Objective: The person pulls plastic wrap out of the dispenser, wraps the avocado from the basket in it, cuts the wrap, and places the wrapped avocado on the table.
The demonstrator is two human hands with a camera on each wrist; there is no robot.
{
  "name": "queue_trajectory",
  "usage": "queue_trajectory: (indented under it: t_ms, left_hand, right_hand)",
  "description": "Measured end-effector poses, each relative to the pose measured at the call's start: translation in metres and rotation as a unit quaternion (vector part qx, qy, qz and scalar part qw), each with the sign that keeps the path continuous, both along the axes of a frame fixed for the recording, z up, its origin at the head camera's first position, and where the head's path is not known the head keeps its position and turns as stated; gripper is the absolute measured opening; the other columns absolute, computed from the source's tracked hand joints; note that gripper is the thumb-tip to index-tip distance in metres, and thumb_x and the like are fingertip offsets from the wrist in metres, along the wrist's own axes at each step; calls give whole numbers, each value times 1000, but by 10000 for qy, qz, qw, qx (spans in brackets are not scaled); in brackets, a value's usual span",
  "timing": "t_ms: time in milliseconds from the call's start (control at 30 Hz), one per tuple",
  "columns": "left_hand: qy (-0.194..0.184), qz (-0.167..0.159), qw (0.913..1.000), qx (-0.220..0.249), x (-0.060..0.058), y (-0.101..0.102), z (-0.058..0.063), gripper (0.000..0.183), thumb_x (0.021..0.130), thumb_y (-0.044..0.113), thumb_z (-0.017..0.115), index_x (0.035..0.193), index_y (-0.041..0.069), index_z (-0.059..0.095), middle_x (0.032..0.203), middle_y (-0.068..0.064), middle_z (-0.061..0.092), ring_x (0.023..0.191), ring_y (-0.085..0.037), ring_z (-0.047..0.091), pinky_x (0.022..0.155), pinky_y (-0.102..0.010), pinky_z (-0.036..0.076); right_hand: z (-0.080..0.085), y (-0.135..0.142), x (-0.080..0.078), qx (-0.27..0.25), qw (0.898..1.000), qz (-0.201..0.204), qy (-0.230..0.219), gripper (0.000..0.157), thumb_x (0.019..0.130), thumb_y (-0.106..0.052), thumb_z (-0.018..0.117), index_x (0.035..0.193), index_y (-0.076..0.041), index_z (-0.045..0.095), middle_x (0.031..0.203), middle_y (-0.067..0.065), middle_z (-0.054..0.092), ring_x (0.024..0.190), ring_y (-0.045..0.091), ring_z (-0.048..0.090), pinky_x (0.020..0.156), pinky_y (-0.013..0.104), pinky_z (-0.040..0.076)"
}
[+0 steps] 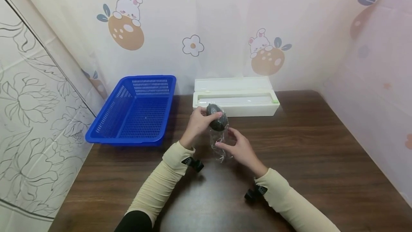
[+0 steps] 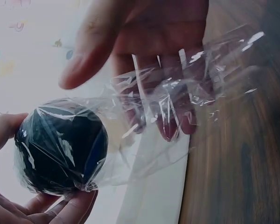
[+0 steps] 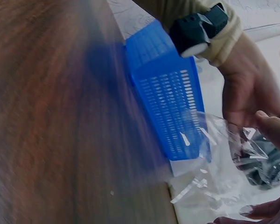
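Note:
A dark oval avocado point(image 1: 216, 120) is wrapped in clear plastic film, held up over the table in front of the white box. My left hand point(image 1: 199, 121) grips it, thumb on the near side and fingers round the back. Loose film point(image 2: 214, 88) trails from its lower end toward my right hand point(image 1: 240, 149). In the left wrist view the right hand point(image 2: 161, 28) has its thumb apart and its fingers stretched behind the film. The right wrist view shows the crinkled film point(image 3: 207, 175) between the right thumb and fingers.
A white cling film box point(image 1: 238, 109) with its lid up stands at the back of the brown wooden table point(image 1: 322, 160). To the left sits a blue plastic basket point(image 1: 141, 114) with slotted walls. A patterned cloth point(image 1: 225, 17) hangs behind the table.

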State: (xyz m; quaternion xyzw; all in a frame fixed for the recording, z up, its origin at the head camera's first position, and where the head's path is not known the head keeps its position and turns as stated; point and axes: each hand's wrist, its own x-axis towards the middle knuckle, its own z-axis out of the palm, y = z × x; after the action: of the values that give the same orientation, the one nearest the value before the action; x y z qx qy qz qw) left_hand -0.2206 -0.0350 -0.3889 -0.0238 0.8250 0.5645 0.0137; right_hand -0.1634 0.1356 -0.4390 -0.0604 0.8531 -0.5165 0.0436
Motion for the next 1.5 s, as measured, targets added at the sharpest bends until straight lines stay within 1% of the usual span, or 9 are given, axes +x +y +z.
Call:
queue_trajectory:
  t_ms: [300,467,733,900,1067,1200,1333,1433,1500]
  left_hand:
    - [-65,84,9990,433,3,3,0,61,75,46,79,112,3,57,117,-15,62,106,-28,61,90,-39,52]
    - [-118,111,9962,856,4,4,1,58,76,41,80,109,0,56,115,-18,62,100,-28,65,81,-35,57]
    - [-160,104,9868,1611,1,1,-2,49,79,30,79,106,-2,53,111,-18,60,85,-20,65,66,-30,58]
    - [-194,133,9825,1845,-1,-2,-2,45,81,29,78,105,-1,53,102,-14,61,72,-15,64,60,-31,58]
    - [-285,99,9745,2224,-3,-4,-3,41,83,26,75,104,-1,52,100,-13,60,73,-17,66,68,-40,60]
    - [-427,55,9666,2527,-6,-5,-7,38,85,23,74,103,0,51,104,-16,59,76,-18,67,78,-46,59]
    - [-496,99,9630,2646,-8,-5,-10,37,85,23,74,103,0,50,106,-16,59,76,-18,67,81,-45,59]
    - [-391,120,9623,2688,-8,-4,-10,36,85,23,74,102,0,52,102,-14,60,75,-16,67,78,-43,59]
    - [-248,52,9641,2642,-7,-3,-10,34,84,22,74,101,1,53,97,-10,62,74,-14,65,74,-38,60]
  right_hand:
    - [-7,-9,3,142,9998,-151,48,85,78,-38,81,144,-4,41,133,19,59,119,34,59,99,50,49]
    - [-9,-10,4,193,9992,-155,313,65,83,-27,78,136,-3,50,127,20,63,115,33,61,95,49,50]
    - [-10,-9,4,-730,9961,-142,473,35,88,1,66,122,5,60,101,25,71,78,17,67,64,22,54]
    - [-8,-6,3,-1222,9922,-7,223,27,92,2,60,118,10,63,83,28,69,59,7,62,57,28,57]
    - [-5,3,0,-1416,9898,125,26,28,94,-6,62,117,10,65,71,14,69,55,8,60,56,30,56]
    - [-2,13,-2,-1761,9838,-96,-311,30,94,-9,63,114,13,65,65,-2,65,57,6,58,55,22,52]
    - [0,22,-5,-2070,9766,-280,-517,26,95,-13,62,105,10,69,61,-7,62,56,4,55,54,19,48]
    - [1,26,-8,-2621,9606,-208,-906,22,97,-19,61,90,-1,72,60,-7,63,54,4,55,53,18,47]
    - [2,29,-11,-3057,9431,-134,-1298,24,97,-21,60,81,-9,72,60,-6,63,53,4,55,53,17,46]
